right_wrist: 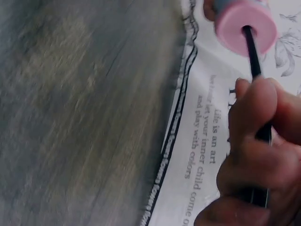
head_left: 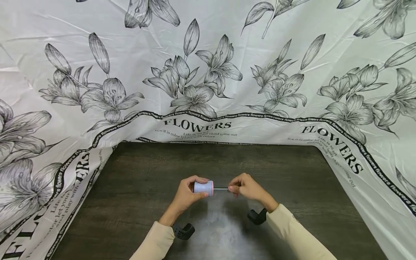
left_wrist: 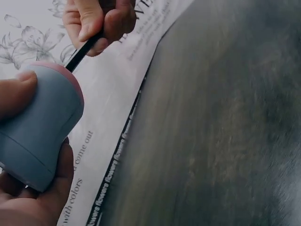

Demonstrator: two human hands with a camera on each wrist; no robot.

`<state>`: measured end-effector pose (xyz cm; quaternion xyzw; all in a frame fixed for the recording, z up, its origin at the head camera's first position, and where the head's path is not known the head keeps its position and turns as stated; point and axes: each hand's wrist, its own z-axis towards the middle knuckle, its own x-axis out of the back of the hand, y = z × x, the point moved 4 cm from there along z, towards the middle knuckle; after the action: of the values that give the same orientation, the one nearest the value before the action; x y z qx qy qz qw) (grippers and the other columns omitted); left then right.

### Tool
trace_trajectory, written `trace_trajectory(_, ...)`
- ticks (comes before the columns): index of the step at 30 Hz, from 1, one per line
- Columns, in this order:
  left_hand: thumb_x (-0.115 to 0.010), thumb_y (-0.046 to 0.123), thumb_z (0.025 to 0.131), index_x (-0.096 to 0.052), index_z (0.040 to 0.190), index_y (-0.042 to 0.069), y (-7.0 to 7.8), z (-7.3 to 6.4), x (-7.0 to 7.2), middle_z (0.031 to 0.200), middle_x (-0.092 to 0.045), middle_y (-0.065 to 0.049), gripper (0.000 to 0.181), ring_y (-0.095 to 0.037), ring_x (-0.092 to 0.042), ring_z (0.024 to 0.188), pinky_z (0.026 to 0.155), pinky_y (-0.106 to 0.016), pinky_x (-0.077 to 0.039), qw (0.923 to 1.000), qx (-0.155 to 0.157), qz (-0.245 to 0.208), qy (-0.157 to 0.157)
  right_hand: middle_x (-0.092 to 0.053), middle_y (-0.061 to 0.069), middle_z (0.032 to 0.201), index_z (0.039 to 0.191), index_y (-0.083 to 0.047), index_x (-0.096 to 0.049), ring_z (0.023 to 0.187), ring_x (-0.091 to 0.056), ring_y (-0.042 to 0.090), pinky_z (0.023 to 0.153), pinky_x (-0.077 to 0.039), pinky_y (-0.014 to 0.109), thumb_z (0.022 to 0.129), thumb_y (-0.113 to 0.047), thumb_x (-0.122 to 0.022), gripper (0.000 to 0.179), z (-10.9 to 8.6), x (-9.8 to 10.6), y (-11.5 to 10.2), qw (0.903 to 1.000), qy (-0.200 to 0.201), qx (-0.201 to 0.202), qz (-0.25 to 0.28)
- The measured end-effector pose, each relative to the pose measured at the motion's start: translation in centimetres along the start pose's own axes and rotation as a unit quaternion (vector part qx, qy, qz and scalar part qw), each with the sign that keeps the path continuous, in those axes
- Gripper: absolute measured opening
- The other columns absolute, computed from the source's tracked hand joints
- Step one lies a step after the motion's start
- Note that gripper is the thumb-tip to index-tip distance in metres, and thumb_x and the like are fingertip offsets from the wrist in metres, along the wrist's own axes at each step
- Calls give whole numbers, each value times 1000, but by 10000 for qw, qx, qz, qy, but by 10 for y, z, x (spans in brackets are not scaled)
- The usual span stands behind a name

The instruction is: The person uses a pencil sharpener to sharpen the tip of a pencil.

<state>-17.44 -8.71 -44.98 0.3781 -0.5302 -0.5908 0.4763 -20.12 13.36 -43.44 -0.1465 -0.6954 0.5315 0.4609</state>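
My left hand (head_left: pixel 186 192) grips a light-blue pencil sharpener (head_left: pixel 203 187) with a pink end, its thumb and fingers round the body. The sharpener lies on its side in the air, pink end toward my right hand (head_left: pixel 246 186). In the right wrist view, the pink face (right_wrist: pixel 230 29) has a round hole. One end of a thin black pencil (right_wrist: pixel 254 56) sits in that hole; its tip is hidden inside. My right thumb and fingers pinch the pencil near the sharpener, and its other end runs back under the fingers.
Below both hands spreads a dark wood-grain table (head_left: pixel 146 166). A white cloth (head_left: pixel 227 94) with grey flowers and lettering hangs behind it and along its sides. Black wrist mounts (head_left: pixel 183 231) show at both cream sleeves (head_left: pixel 156 242).
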Motion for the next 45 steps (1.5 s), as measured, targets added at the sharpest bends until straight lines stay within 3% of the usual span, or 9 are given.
trace_trajectory(7,-74,1,80,-59,114,-4,-4,3,6,113,-56,-25,37,-14,-57,85,71,-23,-50,9989,405,227,104,-70,3,79,93,-11,-72,56,-55,1,49,-43,20,87,-18,-70,10,-4,-5,0,9872,874,483,-1247)
trace_trajectory(15,-67,6,88,-53,124,-4,-4,5,13,114,-53,-22,40,-12,-57,89,79,-30,-53,9967,812,57,-74,-69,-5,84,89,-15,-71,64,-59,6,53,-45,19,73,-9,-81,19,-8,-8,-6,8991,2569,2038,-2899)
trace_trajectory(19,-65,7,90,-49,128,-5,-1,7,16,117,-52,-23,43,-15,-59,92,84,-39,-54,9958,880,-174,-194,-68,-4,85,91,-12,-71,64,-57,7,54,-44,21,83,-17,-74,10,-6,-9,-6,8719,2775,2471,-3190)
trace_trajectory(25,-61,9,93,-49,125,-8,1,12,17,109,-57,-21,38,-16,-59,85,78,-40,-55,9944,1014,-255,-128,-69,-2,85,93,-11,-70,64,-57,10,54,-44,23,97,-34,-52,30,-9,-10,-10,8470,2963,2898,-3327)
trace_trajectory(29,-61,10,93,-51,124,-9,1,14,13,100,-60,-11,37,-15,-57,82,71,-29,-53,9919,1180,-468,-59,-68,-2,80,86,-11,-70,61,-57,11,52,-43,24,89,-30,-66,20,-12,-9,-14,8164,3290,3151,-3550)
trace_trajectory(33,-60,12,93,-49,125,-11,3,15,11,98,-57,-6,41,-14,-57,82,69,-25,-52,9821,1619,-957,-66,-69,-1,78,84,-11,-71,61,-59,12,52,-43,25,76,-23,-77,15,-13,-10,-17,7836,3516,3387,-3842)
trace_trajectory(41,-55,19,97,-46,130,-14,3,13,11,94,-57,-11,48,-11,-62,70,63,-19,-52,9590,2570,-1188,-105,-69,-1,78,84,-10,-73,61,-61,12,50,-41,24,95,-25,-60,23,-15,-19,-22,7244,3719,3854,-4340)
trace_trajectory(43,-55,19,97,-45,130,-15,2,13,11,95,-57,-12,48,-11,-62,71,63,-19,-53,9567,2622,-1263,-93,-69,-2,77,83,-11,-73,60,-60,11,49,-40,24,95,-26,-59,24,-14,-20,-22,7183,3804,3898,-4330)
trace_trajectory(45,-55,16,97,-45,130,-14,1,12,11,99,-56,-13,46,-12,-62,75,65,-19,-53,9570,2572,-1336,-85,-70,-2,76,83,-11,-73,59,-60,11,49,-38,24,96,-27,-58,25,-13,-20,-22,7259,3828,3848,-4224)
